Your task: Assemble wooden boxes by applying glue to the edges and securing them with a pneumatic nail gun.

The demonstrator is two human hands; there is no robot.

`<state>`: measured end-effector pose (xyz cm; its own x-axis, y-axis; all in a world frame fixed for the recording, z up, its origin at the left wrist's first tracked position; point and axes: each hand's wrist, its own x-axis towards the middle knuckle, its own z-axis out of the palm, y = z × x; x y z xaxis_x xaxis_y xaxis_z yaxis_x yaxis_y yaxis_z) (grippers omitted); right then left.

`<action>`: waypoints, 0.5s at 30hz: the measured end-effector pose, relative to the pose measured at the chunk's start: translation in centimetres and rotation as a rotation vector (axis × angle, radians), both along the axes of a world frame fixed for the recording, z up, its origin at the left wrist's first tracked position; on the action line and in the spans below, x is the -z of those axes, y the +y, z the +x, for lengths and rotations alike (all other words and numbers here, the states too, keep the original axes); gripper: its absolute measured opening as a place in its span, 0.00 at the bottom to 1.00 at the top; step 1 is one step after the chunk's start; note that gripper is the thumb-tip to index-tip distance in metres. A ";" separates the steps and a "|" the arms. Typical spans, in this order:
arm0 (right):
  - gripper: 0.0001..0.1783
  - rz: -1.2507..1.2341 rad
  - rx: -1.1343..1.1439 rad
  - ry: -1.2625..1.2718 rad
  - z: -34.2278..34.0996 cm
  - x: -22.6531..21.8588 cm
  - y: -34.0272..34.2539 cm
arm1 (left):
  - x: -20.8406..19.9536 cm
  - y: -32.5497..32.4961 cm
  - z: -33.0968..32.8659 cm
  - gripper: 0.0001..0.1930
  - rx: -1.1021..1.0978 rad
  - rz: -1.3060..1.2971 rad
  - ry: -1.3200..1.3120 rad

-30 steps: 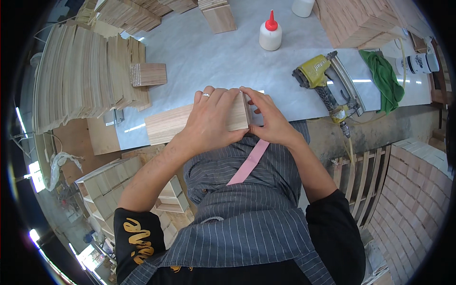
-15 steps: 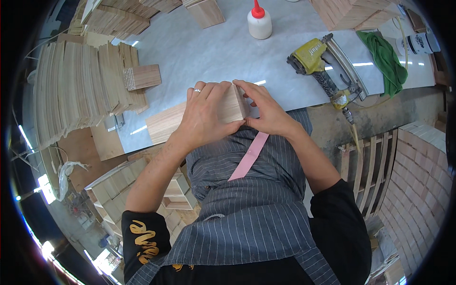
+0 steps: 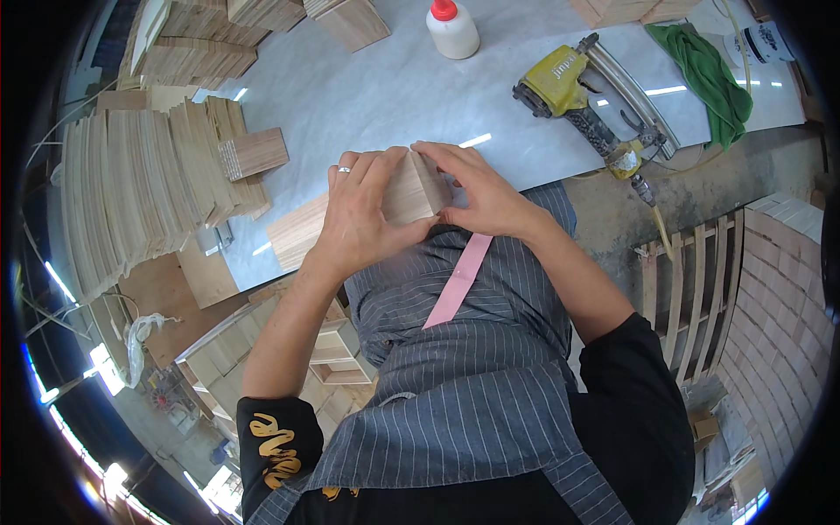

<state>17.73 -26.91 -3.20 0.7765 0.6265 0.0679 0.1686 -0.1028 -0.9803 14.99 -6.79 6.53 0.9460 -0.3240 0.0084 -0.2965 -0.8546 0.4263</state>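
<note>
A box-shaped piece of pale wood (image 3: 408, 194) lies at the bench's near edge, against my apron, its long side running off to the left. My left hand (image 3: 360, 197) is wrapped over it from above, fingers across the far edge and thumb along the near one. At its right end my right hand (image 3: 477, 191) grips the end face, fingertips at the far corner and thumb at the near corner. The hands nearly meet at that end. My palms hide part of the wood, and whether it is hollow I cannot tell.
The grey bench top (image 3: 350, 96) carries a white glue bottle with a red cap (image 3: 453, 35), a yellow-green nail gun (image 3: 560, 83) with its hose, and a green cloth (image 3: 704, 87). Stacked thin boards (image 3: 131, 184) stand left, a small wood block (image 3: 254, 155) beside them. Wooden slats (image 3: 696, 289) stand lower right.
The whole view has shifted and turned slightly, so the bench things sit higher and more to the left. Both hands keep their grip on the wood, whose end face shows a little more.
</note>
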 end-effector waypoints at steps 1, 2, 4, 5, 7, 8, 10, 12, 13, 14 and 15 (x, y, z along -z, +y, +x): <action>0.51 0.001 0.002 0.000 0.0 0.1 0.0 | 0.1 0.0 0.1 0.42 0.003 0.002 0.005; 0.51 0.003 0.004 0.005 0.0 0.1 0.0 | 0.1 -0.1 0.1 0.42 0.000 -0.001 0.005; 0.51 -0.010 -0.004 0.014 0.0 -0.1 -0.1 | 0.1 -0.1 0.1 0.42 -0.001 -0.003 -0.002; 0.51 -0.008 -0.002 0.012 0.0 -0.1 -0.1 | 0.0 -0.1 0.0 0.42 -0.005 -0.001 0.008; 0.51 -0.008 -0.002 0.003 0.0 -0.1 -0.1 | 0.0 -0.2 0.0 0.42 -0.007 0.003 0.018; 0.51 -0.007 0.000 0.003 0.0 0.0 -0.1 | -0.1 -0.2 0.0 0.42 -0.008 0.003 0.018; 0.51 -0.005 -0.001 0.007 -0.1 0.1 -0.1 | -0.1 -0.2 0.0 0.42 -0.008 0.004 0.018; 0.51 -0.005 -0.001 0.001 0.0 0.2 -0.1 | -0.1 -0.2 0.1 0.42 -0.006 0.002 0.013; 0.51 -0.006 -0.004 -0.006 0.0 0.2 -0.1 | 0.0 -0.2 0.1 0.42 -0.005 0.003 0.014; 0.51 -0.005 -0.003 -0.005 0.0 0.2 -0.1 | 0.0 -0.2 0.1 0.42 -0.003 -0.003 0.007; 0.51 -0.002 -0.003 0.004 0.0 0.2 -0.1 | 0.0 -0.3 0.1 0.42 -0.002 -0.011 -0.001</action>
